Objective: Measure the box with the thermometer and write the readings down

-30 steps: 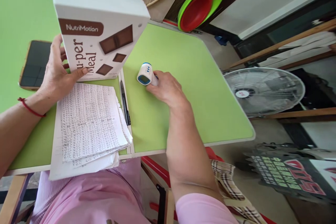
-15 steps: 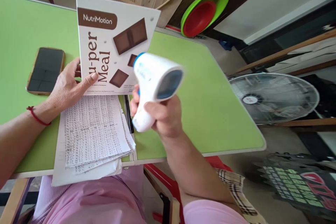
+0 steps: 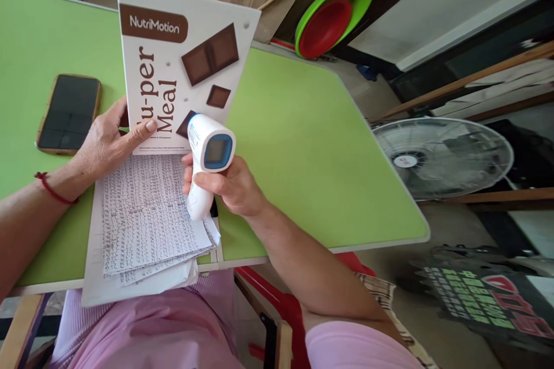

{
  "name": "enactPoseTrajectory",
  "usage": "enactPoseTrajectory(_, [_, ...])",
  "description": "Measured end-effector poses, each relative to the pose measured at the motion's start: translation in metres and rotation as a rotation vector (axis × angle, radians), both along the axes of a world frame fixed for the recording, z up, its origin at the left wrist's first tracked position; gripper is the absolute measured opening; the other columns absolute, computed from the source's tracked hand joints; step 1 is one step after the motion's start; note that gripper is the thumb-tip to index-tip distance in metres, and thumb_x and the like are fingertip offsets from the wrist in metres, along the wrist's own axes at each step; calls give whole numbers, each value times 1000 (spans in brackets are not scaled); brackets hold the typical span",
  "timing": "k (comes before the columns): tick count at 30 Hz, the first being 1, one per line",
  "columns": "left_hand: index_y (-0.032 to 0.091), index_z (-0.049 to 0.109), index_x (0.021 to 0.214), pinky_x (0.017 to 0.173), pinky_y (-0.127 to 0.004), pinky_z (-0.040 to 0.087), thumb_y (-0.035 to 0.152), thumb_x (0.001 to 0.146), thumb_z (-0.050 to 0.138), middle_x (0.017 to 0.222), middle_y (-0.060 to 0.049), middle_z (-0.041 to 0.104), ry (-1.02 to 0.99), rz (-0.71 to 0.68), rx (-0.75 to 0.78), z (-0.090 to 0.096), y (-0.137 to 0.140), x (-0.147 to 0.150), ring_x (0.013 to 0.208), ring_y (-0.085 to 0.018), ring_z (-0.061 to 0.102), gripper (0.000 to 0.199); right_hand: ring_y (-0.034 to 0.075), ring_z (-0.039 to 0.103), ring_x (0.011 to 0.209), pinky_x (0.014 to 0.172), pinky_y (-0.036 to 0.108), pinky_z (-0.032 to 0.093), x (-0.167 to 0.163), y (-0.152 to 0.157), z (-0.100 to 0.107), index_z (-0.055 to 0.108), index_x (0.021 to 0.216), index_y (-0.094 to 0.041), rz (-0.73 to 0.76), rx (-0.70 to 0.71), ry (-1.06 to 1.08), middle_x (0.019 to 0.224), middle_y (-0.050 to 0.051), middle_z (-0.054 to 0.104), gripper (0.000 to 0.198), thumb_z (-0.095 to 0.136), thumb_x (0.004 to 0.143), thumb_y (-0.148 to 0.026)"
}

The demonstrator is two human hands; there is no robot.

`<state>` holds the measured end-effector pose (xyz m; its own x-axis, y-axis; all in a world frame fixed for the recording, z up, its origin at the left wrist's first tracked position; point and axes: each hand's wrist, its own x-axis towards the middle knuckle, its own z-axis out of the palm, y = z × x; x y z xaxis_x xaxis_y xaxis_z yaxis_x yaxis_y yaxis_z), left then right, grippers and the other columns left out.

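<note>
My right hand (image 3: 231,187) grips a white and blue handheld scanner (image 3: 206,158) by its handle, its head pointing at the lower front of a white NutriMotion box (image 3: 182,63) printed with chocolate pieces. My left hand (image 3: 106,141) holds that box upright by its lower left edge, thumb on the front face. The box stands on the green table (image 3: 303,144), just behind a stack of handwritten papers (image 3: 147,219).
A phone (image 3: 69,112) lies screen-up left of the box. A pen, mostly hidden by my right hand, lies beside the papers. Off the table's right edge a fan (image 3: 441,155) lies on the floor; green and red bowls (image 3: 331,17) lean at the back.
My right hand lifted the scanner off the table, raised it toward the camera, then lowered it to aim at the box. My left hand tilted the box so its front faces me.
</note>
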<state>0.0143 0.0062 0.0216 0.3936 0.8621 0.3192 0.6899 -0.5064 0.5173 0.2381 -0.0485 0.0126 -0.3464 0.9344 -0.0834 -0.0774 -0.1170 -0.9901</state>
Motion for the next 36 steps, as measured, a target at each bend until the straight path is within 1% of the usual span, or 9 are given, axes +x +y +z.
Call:
enactPoseTrajectory(3, [17,48,130,77,-29,54,57,101,32,119,-10,65,3,3,-26,0,0,0,104,-24,64,52,15,65,63,61,33,56,0,0,-1,59,74,-18,17,38,-31,67,-1,64,25,76,68,-36])
enactPoseTrajectory(8, [21,57,121,86,-35,56,65,91,49,117,-5,66,-253,-9,-95,-5,3,1,106,-29,64,54,14,62,63,63,33,54,-1,1,-6,57,68,-19,13,81,-37,66,-1,62,27,76,68,-38])
enactPoseTrajectory(11, [23,59,121,89,-36,55,66,88,55,116,-3,67,-318,-15,-128,-8,4,1,107,-29,64,54,14,60,60,61,33,53,-1,1,-7,58,68,-19,0,91,-34,63,-2,61,27,76,68,-39])
enactPoseTrajectory(16, [20,59,121,90,-33,54,65,87,57,117,-4,67,-331,-3,-127,-9,4,1,106,-27,64,57,14,59,59,60,34,52,0,2,-7,59,70,-20,-23,70,-50,63,-2,60,27,78,64,-39])
enactPoseTrajectory(22, [14,60,124,87,-29,53,59,91,57,117,-5,67,-316,2,-99,-6,2,3,101,-22,64,56,13,58,58,59,32,51,2,2,-5,58,69,-20,-22,68,-77,62,-3,59,25,76,66,-38])
enactPoseTrajectory(31, [13,60,124,86,-30,53,59,91,57,116,-7,68,-314,-3,-72,-9,3,3,101,-23,64,57,13,56,58,57,31,50,2,3,-5,59,67,-19,-38,81,-78,60,-3,59,25,75,65,-38])
enactPoseTrajectory(36, [13,60,122,82,-30,55,62,87,60,111,-7,69,-321,3,-103,-7,4,2,97,-24,65,60,13,56,58,57,31,50,2,3,-3,59,66,-20,-35,73,-87,60,-3,58,26,75,65,-40])
